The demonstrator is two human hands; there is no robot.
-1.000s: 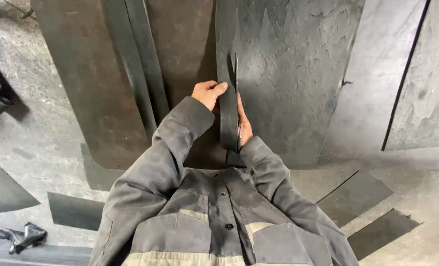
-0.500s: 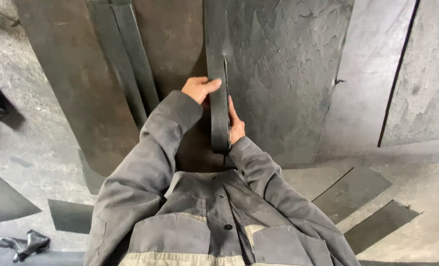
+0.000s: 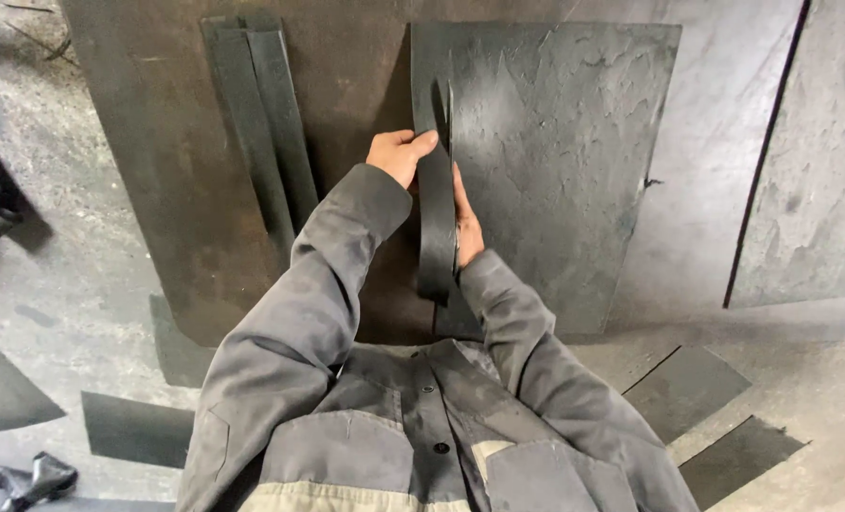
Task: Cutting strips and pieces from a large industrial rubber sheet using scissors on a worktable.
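Centre frame, both hands clasp a dark strip [image 3: 436,223]: left hand [image 3: 399,155] curled over its top, right hand [image 3: 466,223] flat alongside. Its edge could cut bare fingers.

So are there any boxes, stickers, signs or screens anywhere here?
No, none in view. The left hand and right hand hold a narrow dark strip upright over a grey sheet; dark offcuts lie on the floor.
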